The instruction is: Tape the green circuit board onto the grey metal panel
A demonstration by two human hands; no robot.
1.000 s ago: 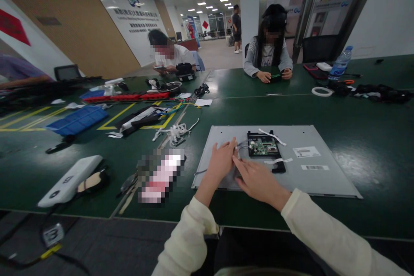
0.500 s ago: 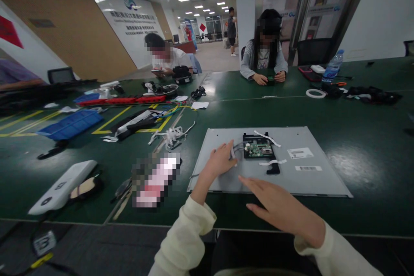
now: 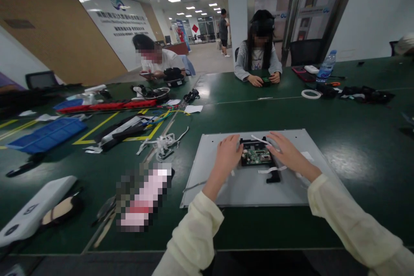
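A flat grey metal panel point(image 3: 200, 168) lies on the green table before me. On it sits a black bracket point(image 3: 274, 176) with a green circuit board point(image 3: 257, 155), crossed by white tape strips point(image 3: 268, 170). My left hand point(image 3: 226, 155) lies at the bracket's left edge, fingers stretched out over the cables there, thumb by the board. My right hand point(image 3: 291, 153) is at the bracket's upper right, fingers extended, their tips at the edge near the upper tape strip. Its palm partly hides a white label. Neither hand visibly holds anything.
Left of the panel lie crumpled white strips point(image 3: 163, 144), a blurred pink phone-like object point(image 3: 147, 200), a white elongated device point(image 3: 37, 209) and a blue tray point(image 3: 47, 133). Across the table a person point(image 3: 258, 51) handles a small board. A water bottle point(image 3: 327, 67) and tape ring point(image 3: 311, 94) stand right.
My right hand has moved forward from the panel's near edge to the bracket's right side. My left hand has shifted up against the bracket's left edge. The view has turned slightly right.
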